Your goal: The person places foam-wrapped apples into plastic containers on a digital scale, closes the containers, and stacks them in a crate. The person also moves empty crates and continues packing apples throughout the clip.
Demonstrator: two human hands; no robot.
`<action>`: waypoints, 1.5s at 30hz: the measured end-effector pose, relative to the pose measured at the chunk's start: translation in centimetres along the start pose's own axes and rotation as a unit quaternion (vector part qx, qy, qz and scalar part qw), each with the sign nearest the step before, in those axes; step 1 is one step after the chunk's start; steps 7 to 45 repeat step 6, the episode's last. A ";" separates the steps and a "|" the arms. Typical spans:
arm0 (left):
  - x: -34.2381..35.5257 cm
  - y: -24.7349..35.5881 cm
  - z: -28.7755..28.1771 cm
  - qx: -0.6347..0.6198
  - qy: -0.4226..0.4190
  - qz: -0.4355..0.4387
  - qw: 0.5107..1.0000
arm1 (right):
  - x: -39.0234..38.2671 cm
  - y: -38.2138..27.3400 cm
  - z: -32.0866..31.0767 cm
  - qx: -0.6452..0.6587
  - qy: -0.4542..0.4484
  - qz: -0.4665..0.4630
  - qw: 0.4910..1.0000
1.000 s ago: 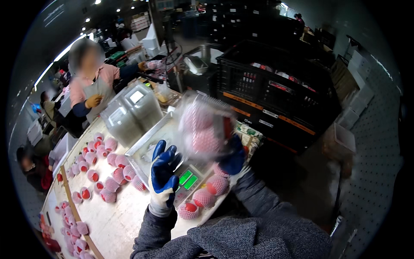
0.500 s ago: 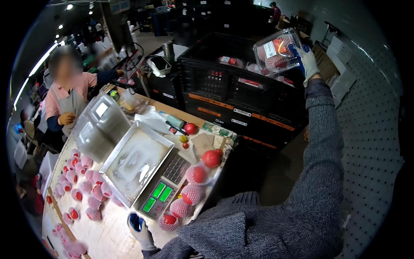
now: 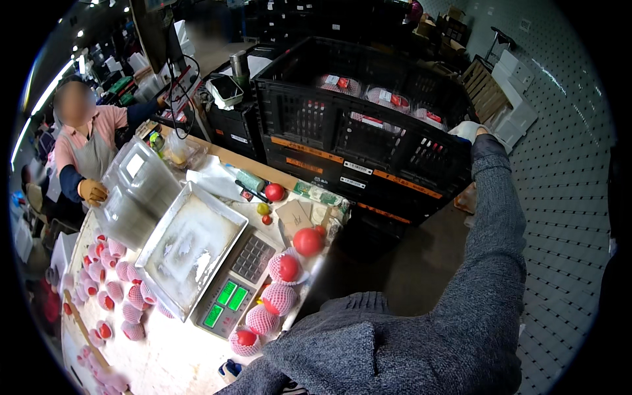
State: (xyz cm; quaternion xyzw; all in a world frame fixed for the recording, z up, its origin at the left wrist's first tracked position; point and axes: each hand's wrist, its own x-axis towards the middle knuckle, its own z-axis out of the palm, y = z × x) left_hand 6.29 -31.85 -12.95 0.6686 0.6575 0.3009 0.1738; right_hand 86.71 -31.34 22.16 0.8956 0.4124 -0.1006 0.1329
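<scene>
At the right end of the black crate (image 3: 299, 108), my gloved right hand (image 3: 469, 130) is level with the rim; its fingers are hidden, so I cannot tell what they hold. Inside the crate lie several clear plastic packs (image 3: 387, 99) of red fruit with labels. My left hand (image 3: 230, 370), in a white and blue glove, is low over the table, mostly covered by my sleeve. It is nearest to a red fruit in a pink foam net (image 3: 245, 342). Just beyond stands a scale with a metal tray (image 3: 191, 247) and a lit green display (image 3: 227, 297); the tray holds no pack.
Foam-netted fruit (image 3: 113, 291) is scattered on the table's left side. Clear plastic containers (image 3: 135, 187) are stacked beyond the tray. Across the table stands a person in an apron (image 3: 99, 155), one gloved hand at the containers. Bare red fruit (image 3: 308, 242) lies near the right edge.
My right hand has lowered from above the crate to its right rim, and the clear pack it held up is no longer raised. My left hand has drawn back toward me, under the sleeve.
</scene>
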 end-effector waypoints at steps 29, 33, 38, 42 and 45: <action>-0.2 -1.1 -1.0 0.010 0.019 0.028 0.999 | 1.8 -0.7 0.0 0.036 0.058 -0.161 0.985; -0.2 -1.1 -1.0 0.010 0.019 0.028 0.999 | 1.8 -0.7 0.0 0.036 0.058 -0.161 0.985; -0.2 -1.1 -1.0 0.010 0.019 0.028 0.999 | 1.8 -0.7 0.0 0.036 0.058 -0.161 0.985; -0.2 -1.1 -1.0 0.010 0.019 0.028 0.999 | 1.8 -0.7 0.0 0.036 0.058 -0.161 0.985; -0.2 -1.1 -1.0 0.010 0.019 0.028 0.999 | 1.8 -0.7 0.0 0.036 0.058 -0.161 0.985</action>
